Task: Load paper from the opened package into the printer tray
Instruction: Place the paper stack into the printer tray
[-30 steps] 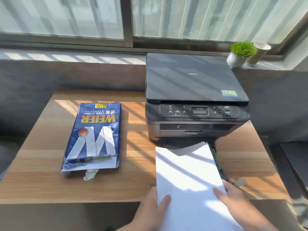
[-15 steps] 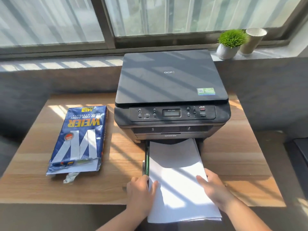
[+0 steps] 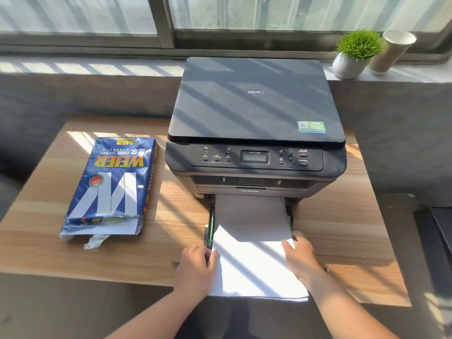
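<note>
A white stack of paper (image 3: 254, 253) lies in the pulled-out tray (image 3: 209, 228) at the front of the black printer (image 3: 254, 123). The stack's far end reaches under the printer's front and its near end hangs past the table edge. My left hand (image 3: 195, 267) holds the stack's left edge. My right hand (image 3: 300, 255) grips the right edge, fingers on top of the sheets. The opened blue paper package (image 3: 112, 187) lies flat on the table to the left, with white sheets showing at its torn near end.
The wooden table (image 3: 342, 241) carries the printer and the package. A small potted plant (image 3: 354, 55) and a paper cup (image 3: 393, 50) stand on the window sill at the back right. A grey wall runs behind the table.
The paper stack has slid farther into the tray under the printer, and both hands moved forward with it. The view has shifted right and nearer to the printer.
</note>
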